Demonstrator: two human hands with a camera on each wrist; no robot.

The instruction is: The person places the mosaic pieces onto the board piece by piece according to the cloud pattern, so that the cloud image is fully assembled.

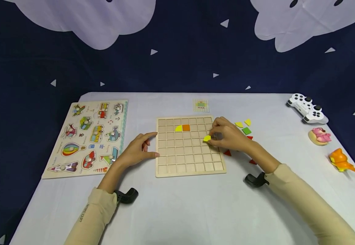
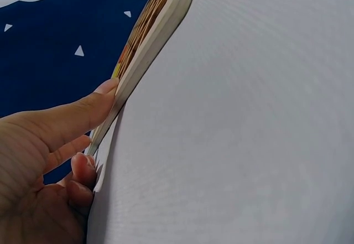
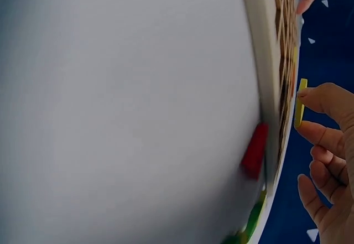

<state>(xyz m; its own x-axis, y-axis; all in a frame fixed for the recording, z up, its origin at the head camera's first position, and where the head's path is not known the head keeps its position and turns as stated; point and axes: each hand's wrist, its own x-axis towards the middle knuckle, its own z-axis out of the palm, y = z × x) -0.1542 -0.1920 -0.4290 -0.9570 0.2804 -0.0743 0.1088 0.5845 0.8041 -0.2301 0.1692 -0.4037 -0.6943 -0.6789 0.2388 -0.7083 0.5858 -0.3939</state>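
over grid board, right hand seemingly pinches yellow piece

I pinch a small yellow quarter-round wooden tile in my right-hand fingers, just above the square wooden grid board, near its right edge. The board lies flat on the white surface, with a yellow quarter-round tile and an orange square tile already seated side by side in its second row.

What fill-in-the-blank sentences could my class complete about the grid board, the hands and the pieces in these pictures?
1. The right hand pinches a ____ piece over the grid board.
2. The left hand rests against the board's ____ edge.
3. Beside the yellow piece set in the board lies an ____ square.

Missing words: yellow; left; orange
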